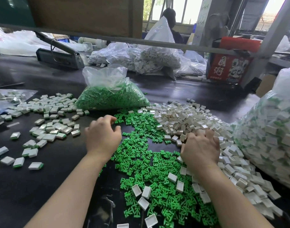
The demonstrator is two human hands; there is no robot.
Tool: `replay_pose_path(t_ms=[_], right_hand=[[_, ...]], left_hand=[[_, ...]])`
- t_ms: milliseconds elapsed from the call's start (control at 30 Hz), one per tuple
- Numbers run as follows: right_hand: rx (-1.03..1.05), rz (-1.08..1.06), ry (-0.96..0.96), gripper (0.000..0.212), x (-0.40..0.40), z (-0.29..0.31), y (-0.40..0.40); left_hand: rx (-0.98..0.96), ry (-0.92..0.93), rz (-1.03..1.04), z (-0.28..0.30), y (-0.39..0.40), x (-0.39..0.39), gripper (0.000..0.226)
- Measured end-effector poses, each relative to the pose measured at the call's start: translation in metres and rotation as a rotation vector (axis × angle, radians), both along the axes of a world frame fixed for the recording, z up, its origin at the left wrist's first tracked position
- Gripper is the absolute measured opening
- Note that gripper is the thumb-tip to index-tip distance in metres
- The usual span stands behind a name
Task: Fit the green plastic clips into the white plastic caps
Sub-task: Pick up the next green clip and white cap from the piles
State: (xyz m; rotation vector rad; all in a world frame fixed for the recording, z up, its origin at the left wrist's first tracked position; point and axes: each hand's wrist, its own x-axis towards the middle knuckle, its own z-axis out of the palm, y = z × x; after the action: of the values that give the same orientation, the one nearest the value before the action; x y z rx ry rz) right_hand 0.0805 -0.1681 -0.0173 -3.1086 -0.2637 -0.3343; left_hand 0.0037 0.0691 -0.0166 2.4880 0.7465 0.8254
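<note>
Green clips (pixel 141 162) spread between both hands, left hand (pixel 102 137) hovering loosely curled and empty over them, right hand (pixel 201 148) resting fingers-down on white caps (pixel 182 119), probably reaching for parts.

The left hand (pixel 102 137) and right hand (pixel 200 148) are bare. Both arms have no sleeves, rings or watch.

Factory assembly bench: bulk bags of plastic parts (pixel 151 60), heat sealer (pixel 58 54).
</note>
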Motion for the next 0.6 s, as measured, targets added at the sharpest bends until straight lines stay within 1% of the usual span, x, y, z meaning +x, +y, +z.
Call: replay_pose_path(t_ms=[100,200,267,333,367,400,467,500,533,600], right_hand=[[0.059,0.023,0.04,0.013,-0.001,0.001,0.001],[0.029,0.044,0.031,0.013,0.0,0.002,0.002],[0.053,0.061,0.017,0.012,0.0,0.001,0.002],[0.085,0.106,-0.028,0.012,-0.001,-0.002,0.0],[0.122,0.146,-0.055,0.011,-0.001,-0.003,0.0],[0.201,0.199,-0.079,0.01,-0.001,-0.003,0.001],[0.448,0.327,-0.083,0.01,-0.002,0.001,0.006],[0.571,0.394,-0.07,0.015,-0.004,0.004,0.01],[0.664,0.46,-0.055,0.02,-0.007,0.007,0.015],[0.77,0.566,-0.051,0.028,-0.015,0.01,0.024]], left_hand=[[0.009,-0.01,-0.115,-0.004,-0.016,0.003,0.026],[-0.002,0.002,-0.267,-0.007,-0.032,0.004,0.025],[-0.028,0.02,-0.364,-0.009,-0.041,0.005,0.024],[-0.1,0.016,-0.435,-0.009,-0.048,0.005,0.02],[-0.149,0.013,-0.461,-0.009,-0.05,0.005,0.017],[-0.205,0.016,-0.485,-0.008,-0.051,0.005,0.014],[-0.394,0.026,-0.549,-0.006,-0.053,0.006,0.007],[-0.542,0.033,-0.591,-0.005,-0.054,0.006,0.006],[-0.71,0.04,-0.635,-0.004,-0.056,0.006,0.009],[-1.028,0.028,-0.716,-0.001,-0.061,0.005,0.024]])
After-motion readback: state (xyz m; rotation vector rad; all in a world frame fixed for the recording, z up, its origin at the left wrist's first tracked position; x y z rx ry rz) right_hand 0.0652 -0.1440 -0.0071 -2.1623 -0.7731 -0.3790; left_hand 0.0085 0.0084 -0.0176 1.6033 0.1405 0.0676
